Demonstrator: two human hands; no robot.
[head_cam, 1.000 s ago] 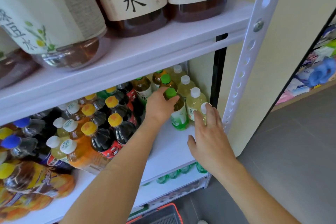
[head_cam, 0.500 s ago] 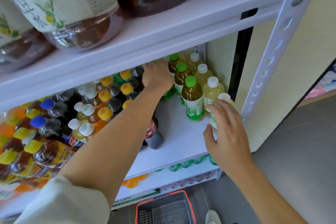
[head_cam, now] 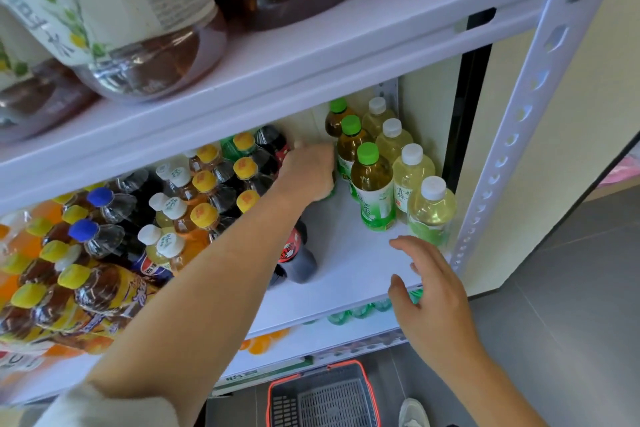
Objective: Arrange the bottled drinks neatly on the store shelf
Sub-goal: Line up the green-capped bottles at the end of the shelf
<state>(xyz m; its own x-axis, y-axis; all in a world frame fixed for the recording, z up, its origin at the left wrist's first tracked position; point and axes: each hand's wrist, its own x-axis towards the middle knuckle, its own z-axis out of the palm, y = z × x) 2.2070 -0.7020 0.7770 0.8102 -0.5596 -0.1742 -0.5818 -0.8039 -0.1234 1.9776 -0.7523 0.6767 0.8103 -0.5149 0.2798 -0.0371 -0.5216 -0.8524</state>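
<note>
Two rows of small bottles stand at the right end of the white shelf [head_cam: 349,274]: green-capped tea bottles [head_cam: 372,184] and pale white-capped bottles [head_cam: 431,210]. My left hand [head_cam: 308,170] reaches deep into the shelf just left of the green-capped row. Its fingers curl over a bottle of which only a green lower edge [head_cam: 331,191] shows. My right hand [head_cam: 427,288] hovers at the shelf's front edge with fingers spread. It holds nothing and is just below the front white-capped bottle.
Yellow-capped dark bottles [head_cam: 204,215] and several other drinks crowd the shelf's left half. A dark cola bottle [head_cam: 296,256] stands under my left forearm. Large bottles fill the upper shelf [head_cam: 311,55]. A perforated post [head_cam: 519,121] bounds the right side. A red-rimmed basket [head_cam: 322,395] sits on the floor.
My right hand has let go of the front white-capped bottle and drawn back to the shelf edge. My left hand has gone from the front green-capped bottle to deeper in the shelf.
</note>
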